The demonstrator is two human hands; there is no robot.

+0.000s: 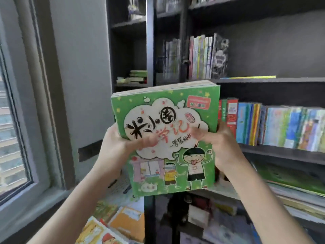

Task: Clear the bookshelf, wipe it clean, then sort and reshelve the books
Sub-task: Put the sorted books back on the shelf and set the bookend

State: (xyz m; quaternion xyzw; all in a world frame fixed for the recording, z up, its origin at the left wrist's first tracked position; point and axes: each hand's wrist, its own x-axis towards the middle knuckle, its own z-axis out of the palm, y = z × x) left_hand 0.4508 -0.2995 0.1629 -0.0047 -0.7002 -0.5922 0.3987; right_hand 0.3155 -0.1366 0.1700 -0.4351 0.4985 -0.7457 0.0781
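Head view: one bundle of green-covered books is being held upright at the centre of the frame, cover facing the camera, in front of the dark bookshelf. The left hand is gripping the bundle's 9 o'clock edge and the right hand its 3 o'clock edge. Each thumb is lying across the front cover while the fingers are wrapping the edge, so both hands are grasping the bundle. This two-sided clamp is probably serving to hold the thin volumes squared together as a set. Page edges showing at 12 o'clock are indicating several volumes, too blurred for an exact count.

Counted: two hands and one held bundle. One row of upright books is standing on the shelf at 3 o'clock, one shorter upright group at 12 o'clock, and one small flat pile at 11 o'clock. Loose books are lying on the floor at 7 o'clock. Judging by the part-filled shelves, sorting seems to be underway; whether this bundle is leaving or heading for a shelf is not showing.
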